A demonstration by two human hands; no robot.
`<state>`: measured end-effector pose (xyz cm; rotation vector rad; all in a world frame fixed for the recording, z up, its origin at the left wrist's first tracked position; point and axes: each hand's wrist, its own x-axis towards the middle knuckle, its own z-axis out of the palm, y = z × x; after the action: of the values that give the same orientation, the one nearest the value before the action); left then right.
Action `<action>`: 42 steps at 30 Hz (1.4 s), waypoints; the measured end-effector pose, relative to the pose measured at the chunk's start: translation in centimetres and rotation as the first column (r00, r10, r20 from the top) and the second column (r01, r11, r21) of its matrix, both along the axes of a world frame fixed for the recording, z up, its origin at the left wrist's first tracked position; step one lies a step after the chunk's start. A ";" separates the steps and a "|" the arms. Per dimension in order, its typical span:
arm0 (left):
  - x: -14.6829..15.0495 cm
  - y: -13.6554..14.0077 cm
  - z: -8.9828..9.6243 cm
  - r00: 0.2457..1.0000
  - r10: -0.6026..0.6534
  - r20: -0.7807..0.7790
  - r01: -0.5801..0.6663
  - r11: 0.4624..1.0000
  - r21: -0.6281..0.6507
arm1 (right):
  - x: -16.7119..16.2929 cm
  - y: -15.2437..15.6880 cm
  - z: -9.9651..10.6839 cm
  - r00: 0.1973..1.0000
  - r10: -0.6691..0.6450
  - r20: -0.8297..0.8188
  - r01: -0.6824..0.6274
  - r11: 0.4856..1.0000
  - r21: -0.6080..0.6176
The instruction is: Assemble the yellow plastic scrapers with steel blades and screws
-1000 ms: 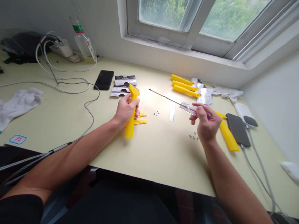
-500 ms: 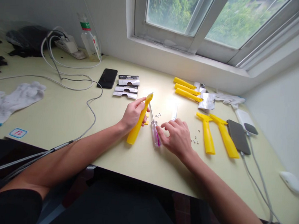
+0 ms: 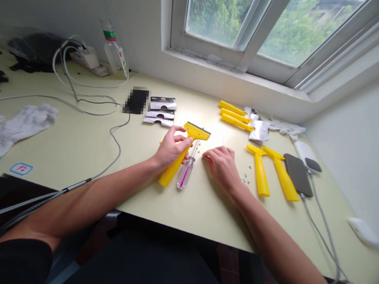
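My left hand [image 3: 171,149] is closed round the handle of a yellow scraper [image 3: 175,169]. Its wide head, with a dark strip along the edge, points away from me. Just right of it lies a screwdriver [image 3: 185,174] with a clear handle and a magenta stripe, its shaft partly behind the scraper head. Several small nuts [image 3: 198,151] are beside the shaft. My right hand [image 3: 222,163] rests near the table, thumb and fingertips pinched together close to the nuts; whatever is between them is too small to make out.
Several small screws [image 3: 245,177] lie right of my right hand. Two yellow scrapers [image 3: 262,172] and a phone-like dark slab [image 3: 298,174] are farther right. Yellow handles [image 3: 236,112] lie near the window, black-and-white packets [image 3: 161,110] at the back. Cables [image 3: 113,133] cross the left side.
My left hand has turned the scraper so its broad head shows. The screwdriver has shifted left, its handle now away from my right hand. My right fingers have drawn into a pinch.
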<state>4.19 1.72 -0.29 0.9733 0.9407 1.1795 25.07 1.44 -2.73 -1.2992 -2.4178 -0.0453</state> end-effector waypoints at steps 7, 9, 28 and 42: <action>0.2 -0.3 0.4 0.999 -0.025 -0.048 0.025 1.000 0.002 | -0.1 0.2 -0.1 0.999 0.019 -0.027 -0.021 0.998 -0.063; 0.2 -0.4 0.4 0.998 -0.030 -0.052 0.030 1.000 0.006 | -0.1 0.1 0.0 1.000 0.015 0.000 -0.015 0.998 -0.058; -0.2 -1.6 0.6 0.811 -0.055 -0.582 0.227 0.947 0.227 | 2.3 -0.5 2.6 0.791 -0.007 -0.611 0.076 0.993 0.086; 0.2 -2.0 0.2 0.779 -0.002 -0.627 0.264 0.908 0.325 | 1.3 -0.8 2.2 0.844 0.054 -0.534 -0.109 0.991 -0.071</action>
<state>4.36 -0.31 -0.08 1.8081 1.1313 0.9475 26.40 0.59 -0.55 -1.0660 -2.0040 0.4135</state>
